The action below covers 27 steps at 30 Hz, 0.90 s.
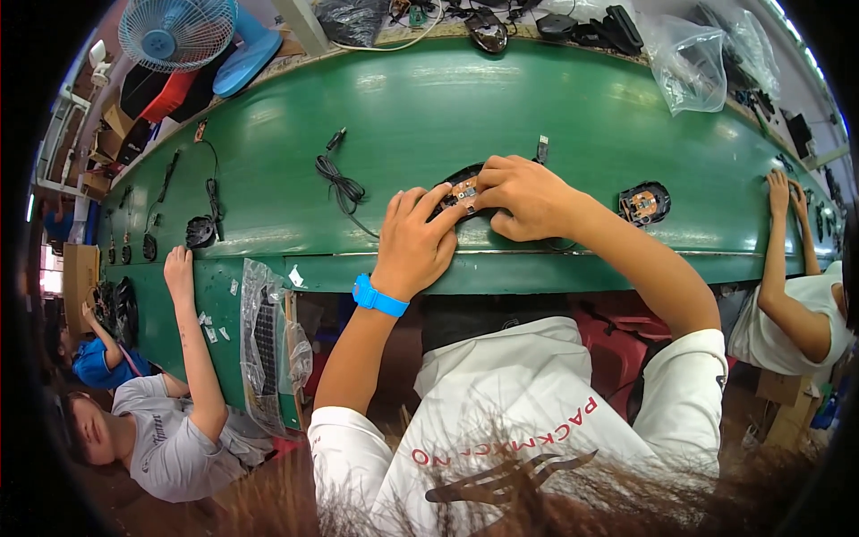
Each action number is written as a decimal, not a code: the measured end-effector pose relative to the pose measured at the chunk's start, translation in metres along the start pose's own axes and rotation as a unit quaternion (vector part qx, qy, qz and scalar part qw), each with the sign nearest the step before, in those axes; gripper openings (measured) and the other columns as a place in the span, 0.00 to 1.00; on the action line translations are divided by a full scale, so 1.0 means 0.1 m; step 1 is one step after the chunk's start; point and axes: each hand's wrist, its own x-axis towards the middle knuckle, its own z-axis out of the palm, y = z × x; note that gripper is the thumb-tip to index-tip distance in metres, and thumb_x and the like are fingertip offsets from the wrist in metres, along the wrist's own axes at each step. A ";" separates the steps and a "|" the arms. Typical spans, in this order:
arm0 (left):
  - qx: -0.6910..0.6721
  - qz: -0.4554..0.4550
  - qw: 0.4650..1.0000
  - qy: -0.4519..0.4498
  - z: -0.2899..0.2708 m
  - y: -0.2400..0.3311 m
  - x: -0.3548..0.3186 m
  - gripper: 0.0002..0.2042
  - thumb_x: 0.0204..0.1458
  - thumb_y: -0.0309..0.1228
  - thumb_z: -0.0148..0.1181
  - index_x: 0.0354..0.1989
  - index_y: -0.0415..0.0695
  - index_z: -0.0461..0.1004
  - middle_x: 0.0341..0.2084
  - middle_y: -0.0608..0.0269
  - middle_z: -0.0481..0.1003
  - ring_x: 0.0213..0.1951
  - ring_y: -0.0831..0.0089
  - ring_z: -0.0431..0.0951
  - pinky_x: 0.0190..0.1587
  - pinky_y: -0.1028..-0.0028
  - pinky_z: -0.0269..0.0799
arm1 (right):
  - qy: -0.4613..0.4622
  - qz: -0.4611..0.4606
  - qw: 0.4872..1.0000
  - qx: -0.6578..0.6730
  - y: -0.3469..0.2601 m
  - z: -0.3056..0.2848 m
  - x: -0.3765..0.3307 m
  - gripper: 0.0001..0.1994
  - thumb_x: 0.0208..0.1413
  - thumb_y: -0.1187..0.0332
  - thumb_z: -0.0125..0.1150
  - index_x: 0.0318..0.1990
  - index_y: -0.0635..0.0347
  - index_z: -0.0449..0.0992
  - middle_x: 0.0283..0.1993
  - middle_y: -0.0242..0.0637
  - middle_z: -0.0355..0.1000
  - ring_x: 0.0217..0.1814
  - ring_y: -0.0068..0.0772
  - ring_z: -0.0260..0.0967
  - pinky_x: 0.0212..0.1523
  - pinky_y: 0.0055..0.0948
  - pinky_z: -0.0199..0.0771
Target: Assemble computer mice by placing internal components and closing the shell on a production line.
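Observation:
On the green conveyor belt in front of me lies an opened computer mouse, its brown circuit board (pixel 463 191) seated in a black base. My left hand (pixel 416 237), with a blue band at the wrist, grips the board's left and near side with bent fingers. From the right, my right hand (pixel 530 199) pinches at the board's other side, fingers closed; the fingertips partly hide the work. A coiled black cable (pixel 342 185) with a plug lies to the left. Beyond my right hand a USB plug (pixel 542 148) sticks up. Another opened mouse base (pixel 644 204) rests to the right.
Further left on the belt are a black mouse part (pixel 201 232) with cable and several similar pieces. A plastic-wrapped keyboard (pixel 263 340) lies near my left. Along the far ledge are a blue fan (pixel 161 40), a mouse (pixel 486 32) and a clear bag (pixel 687 72). Co-workers sit on both sides.

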 end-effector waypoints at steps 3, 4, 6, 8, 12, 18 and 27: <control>-0.003 0.004 1.000 0.010 0.02 0.01 -0.01 0.17 0.49 0.23 0.60 0.48 0.49 0.79 0.52 0.57 0.74 0.50 0.54 0.71 0.55 0.56 0.66 | -0.016 -0.007 0.998 -0.057 -0.05 -0.01 0.00 0.17 0.40 0.69 0.59 0.40 0.56 0.83 0.41 0.34 0.75 0.48 0.38 0.68 0.51 0.38 0.70; -0.004 0.003 1.000 0.011 0.02 0.01 -0.01 0.16 0.49 0.23 0.61 0.48 0.49 0.79 0.52 0.57 0.74 0.50 0.55 0.71 0.54 0.56 0.66 | -0.016 -0.007 0.998 -0.058 -0.04 0.00 -0.01 0.17 0.40 0.69 0.59 0.40 0.56 0.83 0.41 0.34 0.75 0.48 0.38 0.68 0.51 0.38 0.70; -0.006 -0.001 1.000 0.013 0.03 0.01 -0.01 0.16 0.50 0.24 0.62 0.48 0.49 0.79 0.52 0.58 0.74 0.50 0.55 0.71 0.54 0.57 0.66 | 0.016 -0.021 0.999 -0.021 -0.03 0.02 -0.04 0.17 0.38 0.71 0.58 0.40 0.60 0.82 0.41 0.37 0.75 0.47 0.40 0.68 0.53 0.40 0.71; -0.004 0.002 1.000 0.014 0.02 0.01 0.01 0.16 0.50 0.24 0.62 0.48 0.49 0.79 0.52 0.58 0.74 0.50 0.55 0.71 0.54 0.57 0.67 | 0.032 -0.028 0.999 -0.002 -0.02 0.02 -0.07 0.17 0.37 0.72 0.58 0.39 0.62 0.82 0.41 0.39 0.75 0.47 0.41 0.68 0.53 0.40 0.71; 0.001 0.004 1.000 0.017 0.05 0.03 -0.01 0.15 0.49 0.25 0.63 0.47 0.49 0.80 0.53 0.59 0.74 0.50 0.55 0.72 0.54 0.57 0.67 | 0.064 -0.017 0.997 0.030 -0.06 0.04 -0.09 0.17 0.37 0.71 0.58 0.39 0.63 0.81 0.39 0.39 0.75 0.47 0.42 0.68 0.53 0.39 0.71; 0.004 0.005 1.000 0.020 0.10 0.02 0.00 0.14 0.49 0.25 0.63 0.47 0.47 0.79 0.53 0.59 0.75 0.50 0.54 0.72 0.54 0.57 0.67 | 0.017 -0.016 0.996 -0.082 -0.18 0.14 0.00 0.12 0.43 0.68 0.60 0.34 0.66 0.80 0.41 0.42 0.77 0.47 0.41 0.70 0.53 0.37 0.73; 0.008 0.016 0.999 0.033 0.12 0.04 0.02 0.13 0.48 0.26 0.63 0.45 0.47 0.80 0.51 0.58 0.75 0.48 0.56 0.72 0.54 0.56 0.67 | -0.021 0.057 0.990 -0.129 -0.31 0.20 0.02 0.12 0.44 0.65 0.60 0.30 0.67 0.80 0.40 0.46 0.76 0.47 0.43 0.69 0.50 0.36 0.73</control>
